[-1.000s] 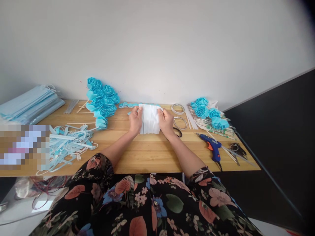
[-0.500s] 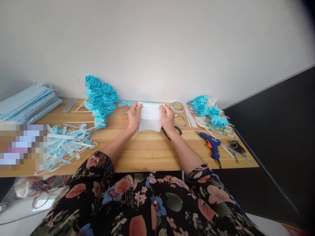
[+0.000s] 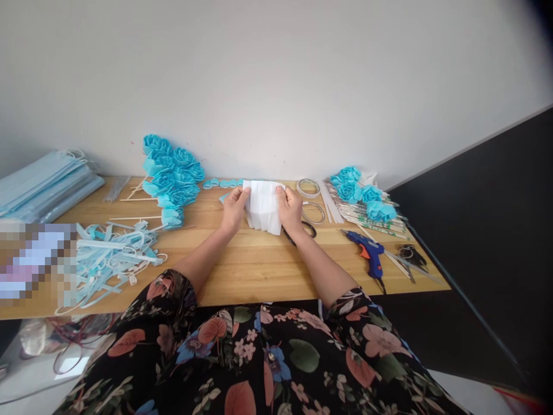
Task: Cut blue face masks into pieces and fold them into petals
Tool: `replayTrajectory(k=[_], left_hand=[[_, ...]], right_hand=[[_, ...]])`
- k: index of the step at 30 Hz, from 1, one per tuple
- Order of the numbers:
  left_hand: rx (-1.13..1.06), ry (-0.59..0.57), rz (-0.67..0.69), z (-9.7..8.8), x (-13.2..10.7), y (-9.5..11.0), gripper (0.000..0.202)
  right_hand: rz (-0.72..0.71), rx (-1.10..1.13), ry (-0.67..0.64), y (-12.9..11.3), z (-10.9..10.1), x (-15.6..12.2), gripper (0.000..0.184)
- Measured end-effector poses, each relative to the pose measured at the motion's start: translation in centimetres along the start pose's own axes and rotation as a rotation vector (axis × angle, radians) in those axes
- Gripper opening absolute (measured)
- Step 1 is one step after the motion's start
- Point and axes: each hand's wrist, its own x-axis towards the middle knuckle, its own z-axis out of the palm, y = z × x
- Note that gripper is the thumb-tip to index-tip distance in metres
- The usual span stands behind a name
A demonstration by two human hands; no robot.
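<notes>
Both my hands hold a white pleated mask sheet (image 3: 262,206) up over the middle of the wooden table (image 3: 250,268). My left hand (image 3: 234,210) pinches its left edge and my right hand (image 3: 290,208) pinches its right edge, fingers closed. The sheet hangs a little tilted, its lower right corner lowest. Black scissors (image 3: 302,231) lie on the table just below my right hand. A row of small blue rolled petals (image 3: 220,183) lies behind the sheet.
A bunch of blue mask roses (image 3: 170,173) lies at back left, more roses (image 3: 363,196) on sticks at back right. Tape rolls (image 3: 310,188), a blue glue gun (image 3: 370,253), cut strips (image 3: 108,253) and stacked masks (image 3: 43,187) surround the middle.
My hands lifted the white sheet slightly off the table and tilted it; the scissors under my right hand have come into view.
</notes>
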Motion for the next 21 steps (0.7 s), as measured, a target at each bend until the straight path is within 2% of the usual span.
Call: replayTrajectory(k=[4, 7, 12, 14, 17, 21], left_hand=[[0.095, 0.116, 0.049, 0.3, -0.4, 0.1, 0.035], [0.183, 0.125, 0.097, 0.8, -0.7, 0.3, 0.028], [0.231, 0.123, 0.106, 0.5, 0.0, 0.6, 0.023], [0.234, 0.133, 0.131, 0.2, 0.4, 0.5, 0.025], [0.235, 0.156, 0.178, -0.2, 0.6, 0.4, 0.028], [0.221, 0.204, 0.222, -0.5, 0.6, 0.3, 0.039]], right_hand=[[-0.002, -0.014, -0.029, 0.0, 0.6, -0.6, 0.045], [-0.015, -0.036, -0.071, 0.0, 0.7, -0.7, 0.045], [-0.019, -0.007, 0.032, -0.1, 0.2, 0.1, 0.047], [-0.013, 0.021, 0.026, -0.2, 0.1, 0.2, 0.049], [0.021, 0.122, -0.029, -0.1, 0.1, 0.1, 0.053], [0.191, 0.330, -0.190, 0.3, 0.2, 0.1, 0.058]])
